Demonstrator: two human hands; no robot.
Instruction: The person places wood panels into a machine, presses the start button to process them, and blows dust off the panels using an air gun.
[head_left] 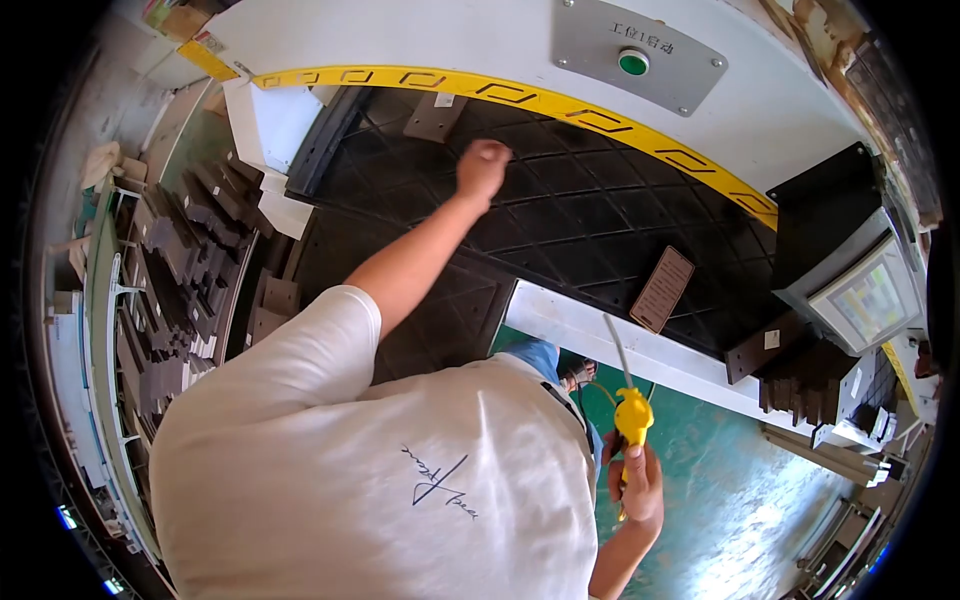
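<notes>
My left hand (483, 174) is stretched out over the black, grid-lined work surface (570, 205), its fingers curled into a loose fist. Nothing shows sticking out of it. A brown plate with a white label (435, 116) lies beyond that hand, near the yellow strip. At the lower right, my right hand (640, 488) is wrapped round a yellow air blow gun (634, 418) with a long thin metal nozzle. The nozzle points up toward the white front edge of the bench (570, 318). A brown rectangular plate with printed text (663, 290) rests on the black surface near this edge.
A yellow slotted strip (505, 93) borders the white machine, which has a green button (633, 62). To the right stands a tilted screen (868, 292), with stacked brown plates (800, 395) below. A rack of dark plates (195, 235) is at left. Green floor (720, 480) shows lower right.
</notes>
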